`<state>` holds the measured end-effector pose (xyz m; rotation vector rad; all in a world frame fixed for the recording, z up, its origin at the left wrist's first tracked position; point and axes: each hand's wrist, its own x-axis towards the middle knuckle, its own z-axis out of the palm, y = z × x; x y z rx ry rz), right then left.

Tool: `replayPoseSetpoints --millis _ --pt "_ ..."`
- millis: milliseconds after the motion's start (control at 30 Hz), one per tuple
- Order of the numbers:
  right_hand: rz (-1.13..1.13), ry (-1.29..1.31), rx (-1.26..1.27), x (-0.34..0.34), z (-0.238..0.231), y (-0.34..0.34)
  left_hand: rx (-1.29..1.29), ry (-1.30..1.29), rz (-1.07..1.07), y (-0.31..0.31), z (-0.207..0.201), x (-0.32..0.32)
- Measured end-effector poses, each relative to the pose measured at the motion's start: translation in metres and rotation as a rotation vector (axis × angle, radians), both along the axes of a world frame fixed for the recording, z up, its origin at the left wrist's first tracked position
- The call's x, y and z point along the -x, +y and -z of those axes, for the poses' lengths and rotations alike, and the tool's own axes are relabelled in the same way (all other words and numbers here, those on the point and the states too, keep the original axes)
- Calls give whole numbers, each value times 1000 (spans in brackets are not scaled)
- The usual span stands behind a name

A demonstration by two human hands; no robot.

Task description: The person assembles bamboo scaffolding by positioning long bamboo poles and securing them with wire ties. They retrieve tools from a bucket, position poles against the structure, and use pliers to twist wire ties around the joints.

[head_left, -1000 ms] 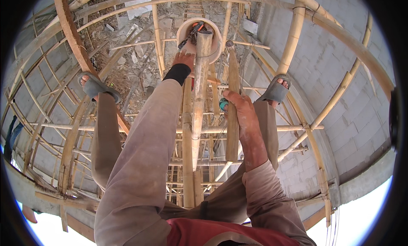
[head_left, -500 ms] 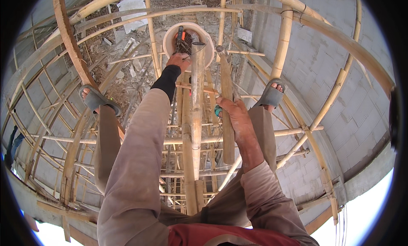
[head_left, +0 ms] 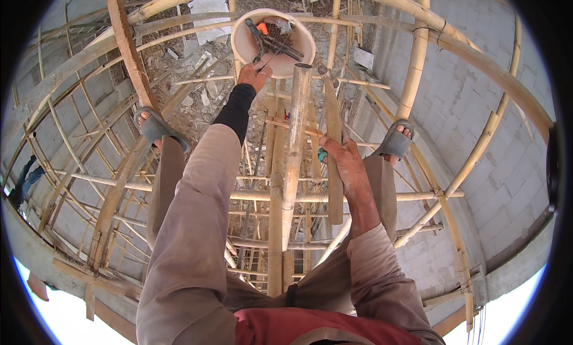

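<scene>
My left hand (head_left: 255, 76), in a dark wrist sleeve, is at the near rim of a pale round bucket (head_left: 307, 44). Its fingers are pinched on a thin dark wire (head_left: 267, 63). Inside the bucket lie a dark tool (head_left: 256, 35), an orange-coloured piece (head_left: 262, 28) and a tangle of dark wires (head_left: 279, 42). My right hand (head_left: 346, 160) is closed around the wooden handle of a hammer (head_left: 335, 193), whose dark head points away from me. A small green-blue thing (head_left: 323, 155) shows by its fingers. Between my hands stands an upright bamboo pole (head_left: 293, 130).
Bamboo scaffolding surrounds me, with a curved crosswise pole (head_left: 489, 76) and a reddish timber (head_left: 128, 47) on the left. My sandalled feet (head_left: 158, 130) are braced apart. A grey block wall (head_left: 477, 124) rises at right. Rubble (head_left: 206, 85) covers the ground far below.
My left hand has drawn back from inside the bucket to its near rim, with the thin wire in its fingers. The view has shifted slightly; my right hand keeps its hold on the hammer.
</scene>
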<state>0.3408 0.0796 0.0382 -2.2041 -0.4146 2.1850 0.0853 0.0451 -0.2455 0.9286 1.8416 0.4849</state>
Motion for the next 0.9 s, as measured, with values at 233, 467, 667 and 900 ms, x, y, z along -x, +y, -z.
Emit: replayPoseSetpoints --millis 233,467,667,900 --pt "-241 186 -32 12 -9 -1 -34 -289 -228 -12 -97 0" --pt "-422 182 -108 35 20 -12 60 -112 -208 -18 -65 21" --pt "-426 138 -133 19 7 -3 -13 -243 -387 -47 -37 108" --pt "-597 60 -186 22 -26 19 -12 -415 -528 -36 -115 53"
